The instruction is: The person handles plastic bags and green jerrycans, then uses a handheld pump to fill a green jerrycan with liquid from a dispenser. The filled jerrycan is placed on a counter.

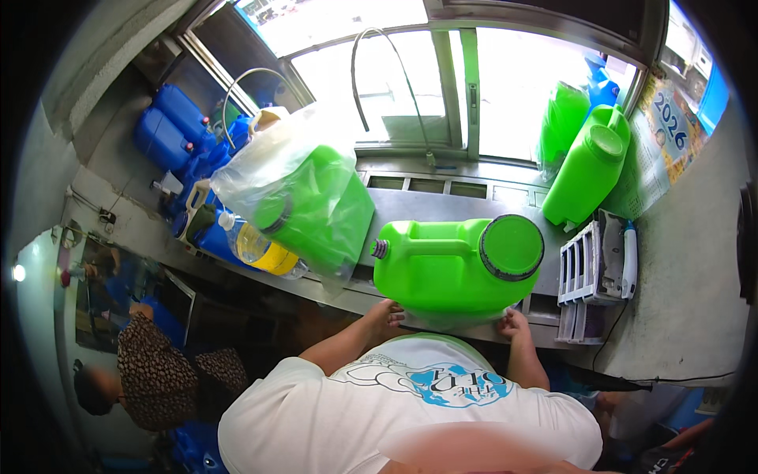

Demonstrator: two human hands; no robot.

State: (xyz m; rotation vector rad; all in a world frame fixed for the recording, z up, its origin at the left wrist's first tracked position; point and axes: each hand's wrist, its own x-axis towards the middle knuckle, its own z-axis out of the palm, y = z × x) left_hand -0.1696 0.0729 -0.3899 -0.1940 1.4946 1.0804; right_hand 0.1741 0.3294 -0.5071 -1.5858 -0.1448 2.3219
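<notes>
Bright daylight pours through the window [395, 79] over a long steel counter [426, 209], and right at its near edge lies a big green jerrycan [450, 265] on its side, grey cap [511, 247] turned to the right. The left hand [385, 314] is pressed against the can's lower left corner, fingers spread on the plastic. The right hand [513, 324] sits at the lower right corner under the cap, fingers curled against it, though I cannot tell how firmly either one grips. Just to the left, a second green can [316, 209] stands wrapped in a clear plastic bag [260, 162], with a yellow bottle [260, 249] beside it. Over on the right a third green can [588, 166] leans upright near a white rack [584, 265]. Blue cans [174, 126] are stacked far left, and another person in a spotted top [150, 363] crouches low at the left.
</notes>
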